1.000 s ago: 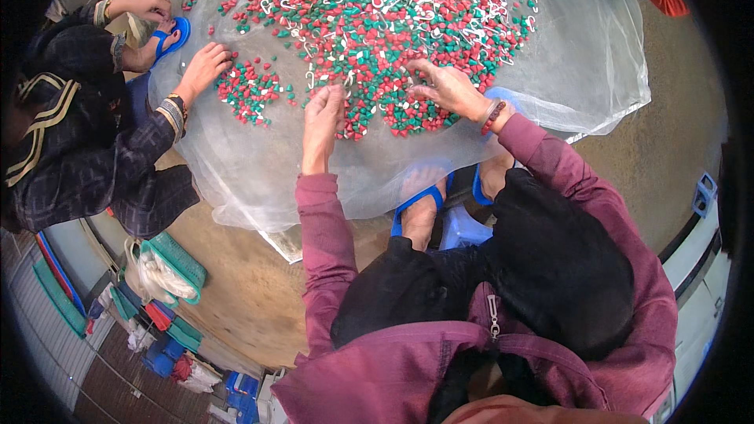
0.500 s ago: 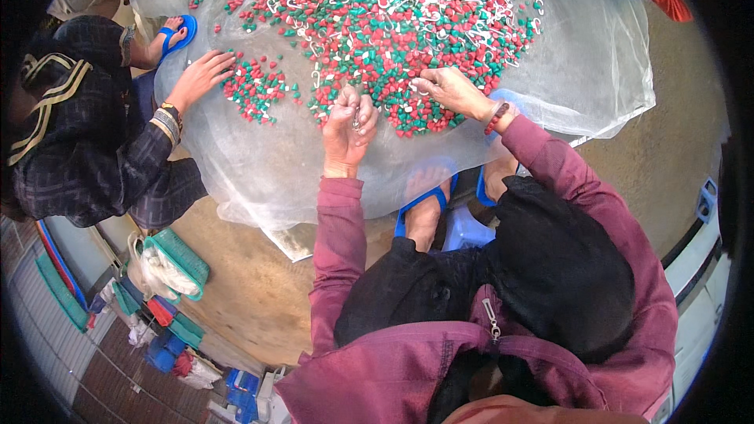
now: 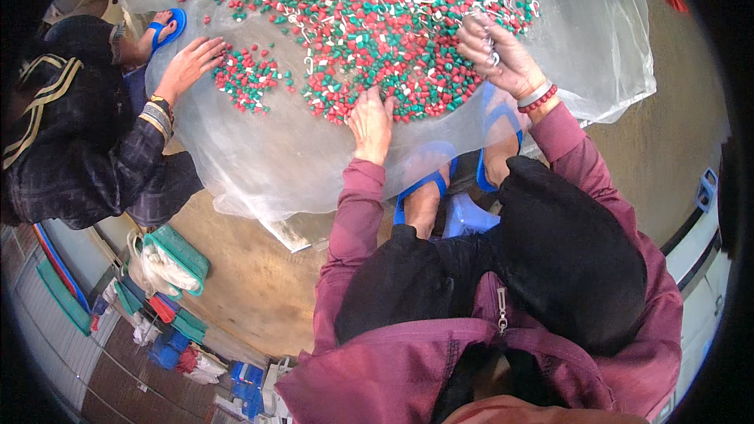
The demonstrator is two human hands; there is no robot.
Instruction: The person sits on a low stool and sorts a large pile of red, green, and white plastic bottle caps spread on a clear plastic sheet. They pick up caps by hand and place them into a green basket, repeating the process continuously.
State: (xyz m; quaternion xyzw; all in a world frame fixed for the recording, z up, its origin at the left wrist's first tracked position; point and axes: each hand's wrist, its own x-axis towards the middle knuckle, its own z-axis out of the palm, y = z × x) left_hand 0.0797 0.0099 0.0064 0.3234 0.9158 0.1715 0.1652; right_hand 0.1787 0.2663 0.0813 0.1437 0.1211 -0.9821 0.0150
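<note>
Red, green and white pieces point(image 3: 416, 67) lie heaped on a translucent sheet point(image 3: 275, 180), just beyond the left hand point(image 3: 371, 122) and to the left of the right hand point(image 3: 503, 63). What differs from half a second ago?

— The hands trade positions. Earlier, the left hand is curled and drawn up, with the right pinched at the heap; now the left reaches down to the heap's near edge, and the right is raised and farther to the right.

And what does this signify for the work?

— By judgement, handling at the heap passes to the left hand, while the right carries a white hook-shaped piece point(image 3: 493, 56) apart from the rest. The great bulk of the pieces lies outside both hands.

How is each hand posed?

— The right forearm slants outward, its wrist ringed by a red beaded bracelet point(image 3: 538, 100); the fingers, partly blurred, curl loosely about the white item. The left forearm runs nearly straight ahead, back of the hand upward, fingers bent into the pieces; whether they grip anything cannot be told.

And farther left?

— A co-worker's hand point(image 3: 184, 72) rests just beside a smaller heap point(image 3: 247, 82), well apart from the left hand.
</note>
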